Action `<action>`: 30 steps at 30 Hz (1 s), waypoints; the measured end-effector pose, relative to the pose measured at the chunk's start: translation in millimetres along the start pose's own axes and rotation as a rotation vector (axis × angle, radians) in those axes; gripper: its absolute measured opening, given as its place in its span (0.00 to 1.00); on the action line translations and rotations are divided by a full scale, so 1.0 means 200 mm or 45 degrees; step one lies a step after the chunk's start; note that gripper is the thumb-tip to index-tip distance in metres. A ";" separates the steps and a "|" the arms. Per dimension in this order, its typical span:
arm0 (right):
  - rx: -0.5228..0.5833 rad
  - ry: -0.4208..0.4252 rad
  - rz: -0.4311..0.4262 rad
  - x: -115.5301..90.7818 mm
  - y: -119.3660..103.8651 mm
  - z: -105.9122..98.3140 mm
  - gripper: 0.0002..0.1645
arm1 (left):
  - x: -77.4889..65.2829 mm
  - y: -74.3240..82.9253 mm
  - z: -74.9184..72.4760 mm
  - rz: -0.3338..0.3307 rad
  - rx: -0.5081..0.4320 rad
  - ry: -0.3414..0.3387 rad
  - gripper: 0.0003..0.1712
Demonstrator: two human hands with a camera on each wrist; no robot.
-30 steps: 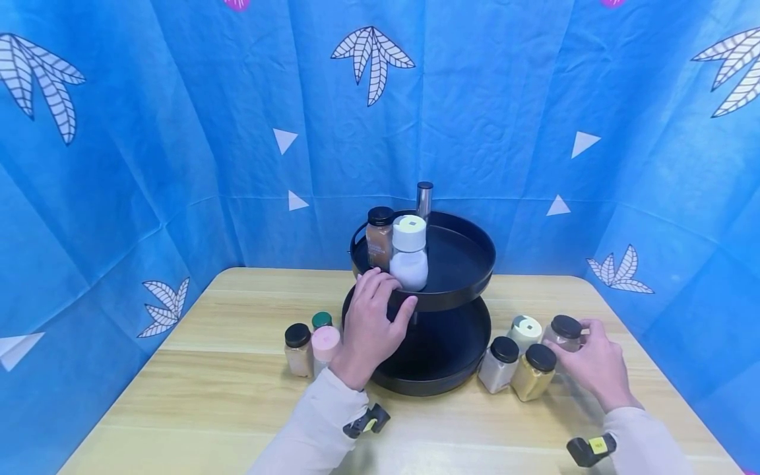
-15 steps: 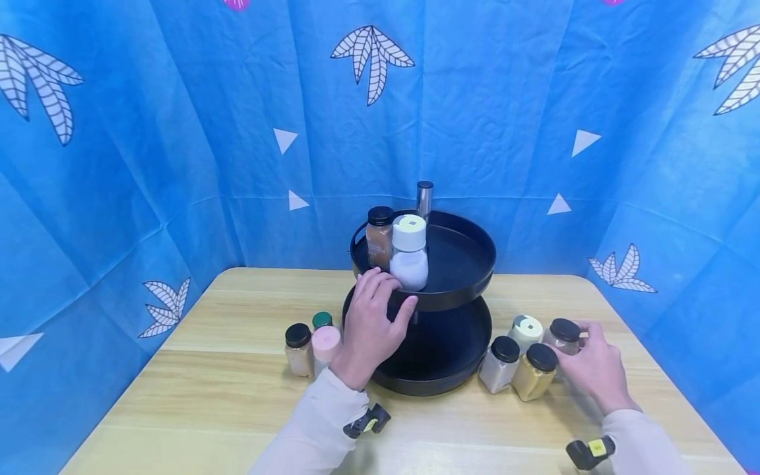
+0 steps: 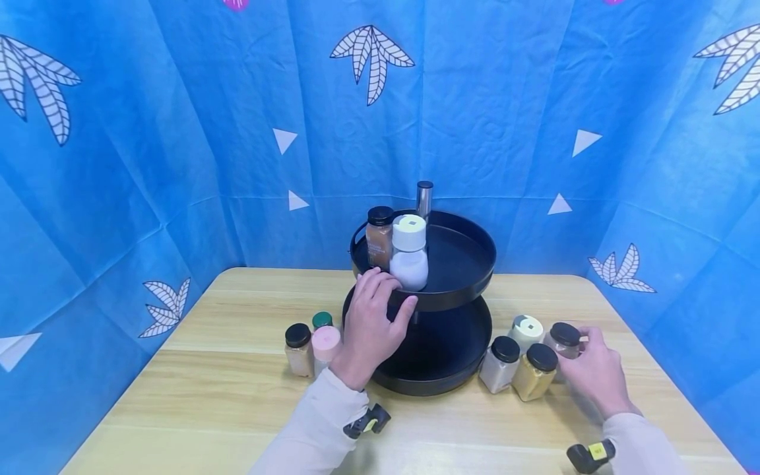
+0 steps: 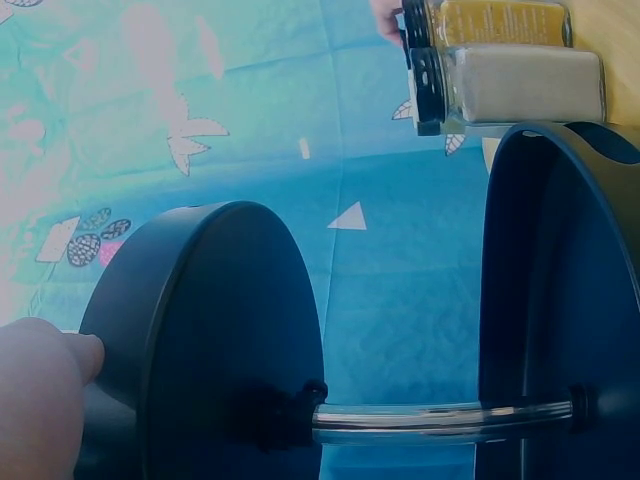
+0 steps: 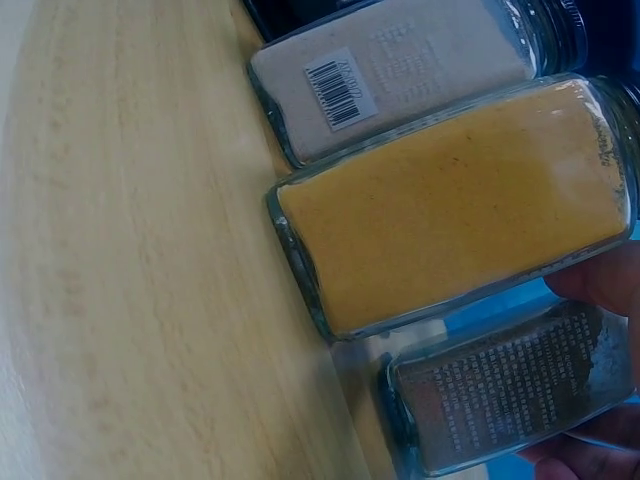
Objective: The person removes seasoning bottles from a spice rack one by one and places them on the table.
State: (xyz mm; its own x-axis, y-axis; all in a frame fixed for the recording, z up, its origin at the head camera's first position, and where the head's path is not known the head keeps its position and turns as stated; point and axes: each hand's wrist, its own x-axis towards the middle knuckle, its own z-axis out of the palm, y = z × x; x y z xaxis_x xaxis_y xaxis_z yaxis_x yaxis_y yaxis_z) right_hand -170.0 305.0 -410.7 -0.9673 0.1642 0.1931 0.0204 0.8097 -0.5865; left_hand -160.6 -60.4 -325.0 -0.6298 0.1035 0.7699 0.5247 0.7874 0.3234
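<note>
In the head view my left hand (image 3: 375, 323) holds the front rim of the upper tray of a black two-tier turntable (image 3: 454, 300). Its thumb (image 4: 85, 355) lies on the tray's outer wall in the left wrist view. Just behind those fingers stand a brown-filled spice jar (image 3: 379, 241) and a white-capped bottle (image 3: 410, 267). At the right, my right hand (image 3: 596, 373) pinches a black-lidded, grey-looking spice jar (image 5: 510, 385) between thumb and fingers. Beside that jar are a yellow-filled jar (image 3: 533, 379), a pale-filled jar (image 3: 497, 373) and a cream-capped bottle (image 3: 526, 333).
Left of the turntable stand a black-lidded jar (image 3: 299, 353), a pink-capped bottle (image 3: 326, 346) and a green-capped jar (image 3: 322, 320), partly hidden. The lower tray (image 3: 427, 386) sits close above the wooden table (image 3: 225, 409). A blue curtain (image 3: 493, 119) hangs behind.
My right hand has shifted slightly down and toward me in the head view, with the grey jar's lid lowering a little. My left hand and the turntable have stayed in place.
</note>
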 end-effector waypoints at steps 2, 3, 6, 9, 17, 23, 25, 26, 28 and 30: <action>0.001 0.006 -0.005 0.00 0.00 0.01 0.52 | 0.00 0.00 0.00 0.001 0.001 0.001 0.17; 0.002 0.008 -0.005 0.00 0.00 0.01 0.51 | 0.00 0.00 0.00 0.002 0.002 0.002 0.17; 0.003 0.013 -0.007 -0.01 0.01 0.02 0.50 | 0.00 0.00 0.01 0.007 0.002 0.006 0.17; 0.002 0.013 -0.011 -0.01 0.01 0.02 0.49 | 0.00 0.00 0.01 0.011 -0.002 0.010 0.16; 0.007 -0.024 -0.047 -0.01 0.03 0.02 0.49 | 0.00 0.00 0.01 0.011 -0.002 0.016 0.16; -0.001 -0.054 -0.079 -0.01 0.03 0.01 0.50 | 0.00 0.00 0.00 0.000 -0.005 0.003 0.16; -0.006 -0.060 -0.085 -0.02 0.03 0.01 0.50 | 0.01 0.00 0.00 -0.003 -0.004 0.003 0.16; -0.008 -0.065 -0.089 -0.02 0.03 0.01 0.51 | 0.01 0.00 0.00 -0.004 -0.003 0.003 0.16; -0.007 -0.071 -0.094 -0.02 0.03 0.00 0.51 | 0.01 0.00 0.00 -0.003 0.001 0.001 0.16; -0.006 -0.070 -0.100 -0.02 0.03 0.00 0.50 | 0.01 0.00 0.00 0.000 0.006 -0.002 0.16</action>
State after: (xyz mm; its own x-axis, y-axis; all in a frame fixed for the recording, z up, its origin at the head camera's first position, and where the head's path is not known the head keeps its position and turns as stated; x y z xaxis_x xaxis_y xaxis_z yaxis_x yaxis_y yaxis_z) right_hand -165.9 309.8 -414.8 -0.9784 0.0687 0.1948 -0.0553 0.8216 -0.5674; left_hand -161.1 -59.7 -323.9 -0.6304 0.1043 0.7692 0.5219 0.7905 0.3206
